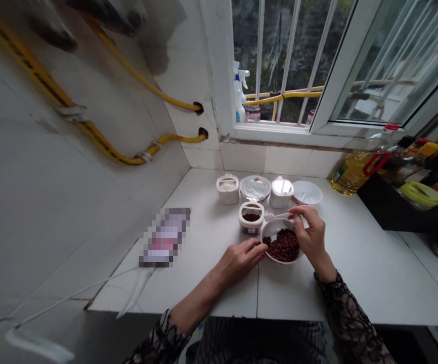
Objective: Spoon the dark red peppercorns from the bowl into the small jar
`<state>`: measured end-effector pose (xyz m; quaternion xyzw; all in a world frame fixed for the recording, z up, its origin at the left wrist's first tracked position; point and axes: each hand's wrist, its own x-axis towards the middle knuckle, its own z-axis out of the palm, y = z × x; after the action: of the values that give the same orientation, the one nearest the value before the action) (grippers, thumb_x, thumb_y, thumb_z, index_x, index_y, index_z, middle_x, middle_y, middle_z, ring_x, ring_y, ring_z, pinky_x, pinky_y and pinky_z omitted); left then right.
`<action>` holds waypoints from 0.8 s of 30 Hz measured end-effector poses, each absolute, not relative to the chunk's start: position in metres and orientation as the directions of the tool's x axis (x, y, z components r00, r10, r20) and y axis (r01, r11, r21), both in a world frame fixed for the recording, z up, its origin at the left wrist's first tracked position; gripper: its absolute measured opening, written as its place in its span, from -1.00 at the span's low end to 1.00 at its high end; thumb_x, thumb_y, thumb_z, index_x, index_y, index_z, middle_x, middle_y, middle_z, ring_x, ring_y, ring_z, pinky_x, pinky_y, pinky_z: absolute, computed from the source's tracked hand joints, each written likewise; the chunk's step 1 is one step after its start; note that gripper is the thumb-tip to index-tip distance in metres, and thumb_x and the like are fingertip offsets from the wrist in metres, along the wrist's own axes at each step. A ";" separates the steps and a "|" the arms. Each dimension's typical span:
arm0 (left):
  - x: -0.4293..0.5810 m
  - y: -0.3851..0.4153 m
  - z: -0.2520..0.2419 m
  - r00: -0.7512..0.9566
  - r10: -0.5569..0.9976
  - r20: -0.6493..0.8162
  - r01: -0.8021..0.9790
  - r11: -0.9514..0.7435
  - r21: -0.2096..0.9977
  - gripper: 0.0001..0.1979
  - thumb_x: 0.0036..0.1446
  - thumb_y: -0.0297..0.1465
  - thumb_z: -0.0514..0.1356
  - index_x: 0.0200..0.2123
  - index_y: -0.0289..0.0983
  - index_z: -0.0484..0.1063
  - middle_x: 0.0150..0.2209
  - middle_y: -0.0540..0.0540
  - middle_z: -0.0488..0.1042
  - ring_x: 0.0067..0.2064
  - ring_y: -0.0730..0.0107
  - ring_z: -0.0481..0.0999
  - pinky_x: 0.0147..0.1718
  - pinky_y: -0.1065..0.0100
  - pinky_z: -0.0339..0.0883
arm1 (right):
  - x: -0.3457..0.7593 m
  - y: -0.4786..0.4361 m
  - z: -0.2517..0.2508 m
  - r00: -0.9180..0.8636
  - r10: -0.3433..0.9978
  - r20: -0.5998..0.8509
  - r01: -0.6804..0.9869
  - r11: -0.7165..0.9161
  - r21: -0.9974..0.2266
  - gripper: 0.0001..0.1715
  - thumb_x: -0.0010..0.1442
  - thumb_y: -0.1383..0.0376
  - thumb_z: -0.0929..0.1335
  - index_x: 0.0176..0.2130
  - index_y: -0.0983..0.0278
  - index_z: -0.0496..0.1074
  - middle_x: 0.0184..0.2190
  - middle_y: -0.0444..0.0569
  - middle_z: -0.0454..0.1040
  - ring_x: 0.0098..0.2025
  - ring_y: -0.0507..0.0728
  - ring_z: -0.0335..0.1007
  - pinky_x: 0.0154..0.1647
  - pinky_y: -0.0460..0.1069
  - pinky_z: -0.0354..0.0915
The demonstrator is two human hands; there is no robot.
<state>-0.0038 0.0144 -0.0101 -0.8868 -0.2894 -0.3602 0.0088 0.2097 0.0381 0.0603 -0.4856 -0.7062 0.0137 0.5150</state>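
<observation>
A white bowl (263, 251) stands on the counter, partly filled with dark red, peppercorn-like pieces (285, 244). My left hand (238, 259) holds the bowl at its left rim, with the fingertips against the edge. Pinched in my right hand (310, 232) is a small white spoon (277, 216), which lies level over the bowl's far rim and points left. The spoon tip is beside a white-lidded seasoning jar (252, 222) with similar dark red pieces inside. Whether the spoon carries anything is too small to tell.
Behind stand two more seasoning jars (227, 190) (281, 193), a bowl (255, 188) and a white dish (310, 192). A blurred-out phone-like object (166, 237) with a white cable lies left. An oil bottle (350, 172) and a black rack (382, 202) of condiments stand right.
</observation>
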 end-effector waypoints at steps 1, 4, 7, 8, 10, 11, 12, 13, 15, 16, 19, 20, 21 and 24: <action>-0.004 0.014 -0.010 0.573 0.502 0.647 0.518 -0.834 0.188 -0.82 0.35 -0.40 0.03 -0.08 -0.28 0.38 -0.21 -0.13 0.52 -0.28 0.43 0.58 -0.34 0.48 0.49 | 0.215 0.040 0.059 0.026 0.697 0.717 0.693 0.505 -0.515 -0.79 0.20 0.37 0.22 -0.34 0.17 0.43 -0.51 -0.11 0.50 -0.28 0.19 0.44 -0.10 0.12 0.30; -0.003 0.014 -0.009 0.566 0.496 0.658 0.525 -0.833 0.176 -0.82 0.36 -0.39 0.02 -0.08 -0.28 0.38 -0.21 -0.13 0.52 -0.28 0.43 0.57 -0.36 0.49 0.49 | 0.222 0.044 0.053 -0.081 0.738 0.670 0.759 0.481 -0.438 -0.79 0.12 0.40 0.24 -0.44 0.17 0.40 -0.51 -0.13 0.52 -0.38 0.15 0.42 -0.07 0.12 0.25; -0.003 0.014 -0.009 0.568 0.498 0.655 0.527 -0.831 0.175 -0.82 0.36 -0.40 0.02 -0.07 -0.28 0.38 -0.21 -0.13 0.52 -0.27 0.43 0.58 -0.35 0.49 0.49 | 0.217 0.045 0.047 -0.201 0.776 0.598 0.791 0.489 -0.369 -0.79 0.10 0.42 0.24 -0.46 0.20 0.40 -0.51 -0.11 0.54 -0.43 0.12 0.41 0.01 0.15 0.18; -0.004 0.014 -0.009 0.570 0.497 0.654 0.524 -0.833 0.176 -0.82 0.36 -0.40 0.02 -0.07 -0.28 0.37 -0.21 -0.14 0.52 -0.27 0.42 0.58 -0.35 0.48 0.49 | 0.214 0.045 0.045 -0.231 0.788 0.570 0.788 0.495 -0.365 -0.79 0.11 0.43 0.24 -0.46 0.21 0.40 -0.50 -0.11 0.54 -0.43 0.12 0.41 0.04 0.16 0.16; -0.004 0.014 -0.009 0.574 0.494 0.653 0.521 -0.836 0.175 -0.82 0.36 -0.40 0.03 -0.07 -0.28 0.37 -0.21 -0.14 0.52 -0.27 0.40 0.58 -0.36 0.47 0.49 | 0.209 0.044 0.044 -0.256 0.810 0.527 0.772 0.500 -0.392 -0.79 0.12 0.43 0.23 -0.44 0.22 0.41 -0.48 -0.10 0.56 -0.42 0.11 0.43 0.06 0.17 0.14; -0.004 0.014 -0.009 0.575 0.493 0.652 0.521 -0.836 0.173 -0.83 0.35 -0.41 0.03 -0.07 -0.29 0.36 -0.21 -0.14 0.52 -0.27 0.39 0.58 -0.37 0.46 0.49 | 0.208 0.043 0.044 -0.249 0.819 0.516 0.761 0.495 -0.419 -0.78 0.12 0.42 0.23 -0.44 0.22 0.41 -0.47 -0.10 0.56 -0.41 0.11 0.43 0.07 0.17 0.14; -0.004 0.014 -0.009 0.576 0.493 0.652 0.522 -0.836 0.170 -0.83 0.35 -0.41 0.03 -0.07 -0.29 0.36 -0.21 -0.13 0.52 -0.28 0.39 0.58 -0.37 0.46 0.49 | 0.208 0.043 0.044 -0.229 0.828 0.511 0.750 0.485 -0.450 -0.77 0.12 0.42 0.23 -0.45 0.21 0.41 -0.47 -0.10 0.57 -0.40 0.11 0.44 0.07 0.17 0.14; -0.004 0.014 -0.009 0.576 0.493 0.652 0.523 -0.836 0.170 -0.83 0.35 -0.41 0.04 -0.07 -0.29 0.36 -0.21 -0.13 0.51 -0.28 0.39 0.58 -0.37 0.46 0.49 | 0.208 0.043 0.044 -0.198 0.837 0.510 0.739 0.469 -0.483 -0.77 0.11 0.41 0.23 -0.46 0.21 0.42 -0.47 -0.11 0.57 -0.39 0.12 0.44 0.06 0.16 0.15; -0.004 0.014 -0.009 0.575 0.494 0.652 0.521 -0.836 0.174 -0.84 0.35 -0.41 0.04 -0.07 -0.29 0.36 -0.21 -0.13 0.51 -0.28 0.39 0.58 -0.37 0.46 0.49 | 0.211 0.044 0.045 -0.120 0.854 0.506 0.719 0.427 -0.549 -0.76 0.08 0.39 0.22 -0.49 0.19 0.42 -0.49 -0.11 0.56 -0.36 0.14 0.43 0.03 0.15 0.19; -0.004 0.014 -0.009 0.572 0.494 0.654 0.519 -0.836 0.177 -0.84 0.35 -0.41 0.05 -0.07 -0.28 0.36 -0.20 -0.13 0.52 -0.28 0.39 0.58 -0.37 0.46 0.49 | 0.212 0.045 0.045 -0.080 0.862 0.501 0.708 0.403 -0.580 -0.76 0.07 0.38 0.22 -0.50 0.18 0.42 -0.51 -0.11 0.56 -0.34 0.16 0.43 0.01 0.14 0.21; -0.004 0.015 -0.011 0.572 0.493 0.655 0.514 -0.838 0.182 -0.84 0.34 -0.42 0.06 -0.07 -0.28 0.36 -0.20 -0.14 0.52 -0.26 0.39 0.58 -0.36 0.46 0.49 | 0.216 0.047 0.047 0.004 0.894 0.447 0.658 0.334 -0.675 -0.78 0.02 0.35 0.23 -0.52 0.19 0.44 -0.59 -0.11 0.51 -0.35 0.18 0.42 -0.11 0.10 0.27; -0.004 0.015 -0.011 0.573 0.493 0.655 0.514 -0.838 0.182 -0.84 0.34 -0.42 0.05 -0.06 -0.28 0.36 -0.20 -0.14 0.52 -0.26 0.39 0.58 -0.35 0.46 0.49 | 0.216 0.047 0.048 0.015 0.907 0.421 0.633 0.318 -0.706 -0.78 0.01 0.34 0.23 -0.52 0.20 0.44 -0.61 -0.11 0.49 -0.39 0.17 0.41 -0.17 0.07 0.28; -0.005 0.015 -0.012 0.573 0.492 0.655 0.512 -0.839 0.183 -0.84 0.34 -0.42 0.05 -0.06 -0.28 0.36 -0.19 -0.14 0.52 -0.25 0.38 0.58 -0.35 0.46 0.49 | 0.216 0.047 0.049 0.017 0.919 0.394 0.604 0.305 -0.737 -0.78 0.00 0.33 0.23 -0.52 0.20 0.44 -0.63 -0.12 0.47 -0.44 0.15 0.40 -0.24 0.04 0.29; -0.005 0.015 -0.011 0.573 0.491 0.656 0.512 -0.840 0.182 -0.84 0.35 -0.42 0.04 -0.07 -0.28 0.36 -0.20 -0.13 0.52 -0.25 0.40 0.58 -0.34 0.47 0.49 | 0.215 0.047 0.051 0.031 0.938 0.345 0.552 0.272 -0.788 -0.77 0.00 0.32 0.22 -0.51 0.22 0.45 -0.66 -0.14 0.44 -0.54 0.10 0.35 -0.37 -0.02 0.27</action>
<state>-0.0046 0.0147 -0.0111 -0.8867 -0.2827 -0.3656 0.0140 0.2154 0.0470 0.0508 -0.5633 -0.6614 0.2164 0.4454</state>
